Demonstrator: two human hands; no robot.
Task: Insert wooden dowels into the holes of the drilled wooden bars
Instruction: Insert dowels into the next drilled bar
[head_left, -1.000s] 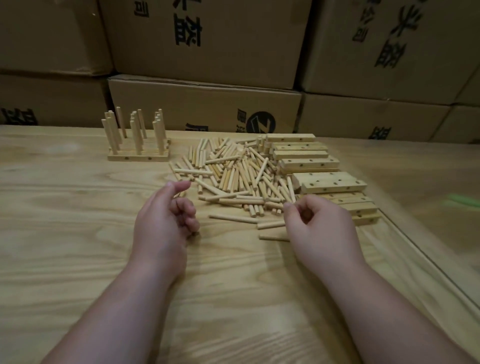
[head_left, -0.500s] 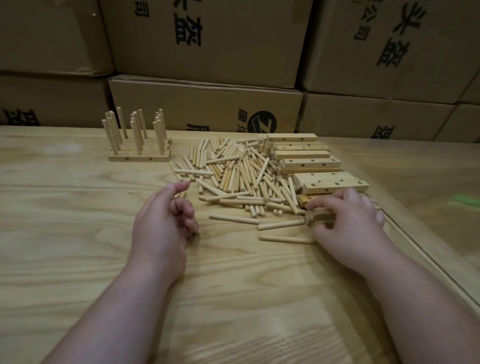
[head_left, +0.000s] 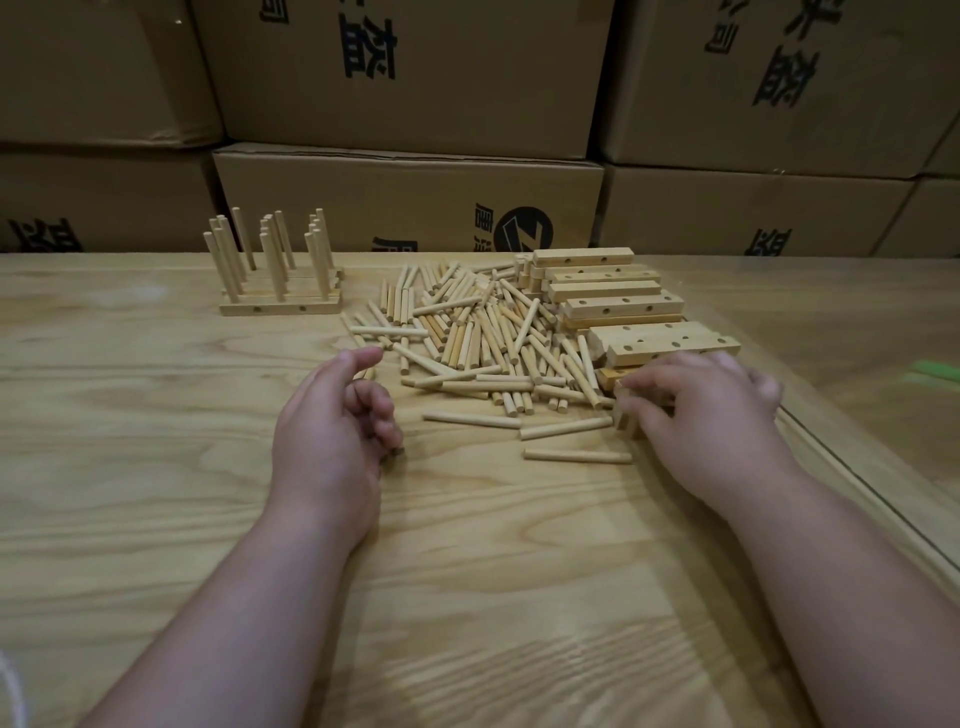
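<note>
The pale, grained wooden worktop (head_left: 156, 519) lies bare across its near and left parts, while its right edge runs diagonally just beside the right hand (head_left: 711, 415), leaving little room on that side. That right hand reaches onto the nearest of the stacked drilled light wooden bars (head_left: 670, 348), its grip curled round the end of a low bar (head_left: 623, 410) at the front of the stack. The left hand (head_left: 332, 426) rests on the worktop near the middle, fingers loosely curled and thumb out, holding nothing. Between the two hands and beyond them spreads the loose heap of short round wooden dowels (head_left: 478, 332), touching the bars on its right; three stray dowels (head_left: 566, 428) lie nearer, just left of the right hand. At the far left stands a finished group of bars with upright dowels (head_left: 275, 270), well apart from both hands. Stacked brown cardboard boxes (head_left: 405, 202) with black print wall off the far edge.
</note>
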